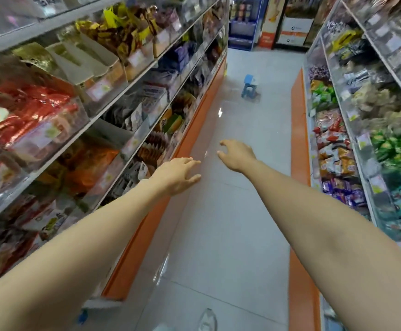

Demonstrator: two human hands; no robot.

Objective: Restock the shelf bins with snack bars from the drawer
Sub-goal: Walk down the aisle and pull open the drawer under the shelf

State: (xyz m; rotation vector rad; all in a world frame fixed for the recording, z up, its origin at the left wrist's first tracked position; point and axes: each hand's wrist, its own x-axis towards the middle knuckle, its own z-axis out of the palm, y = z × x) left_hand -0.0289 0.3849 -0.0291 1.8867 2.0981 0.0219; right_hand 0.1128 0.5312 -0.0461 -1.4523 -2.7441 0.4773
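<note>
The shelf bins (80,111), packed with wrapped snacks, lined the aisle's left side above an orange base (144,237), perhaps drawer fronts, too blurred to tell. The left hand (178,175) reached forward, fingers straight, holding nothing. The right hand (236,155) hovered near it, fingers loosely curled, empty. A blue stool (249,86) stood farther down the aisle.
</note>
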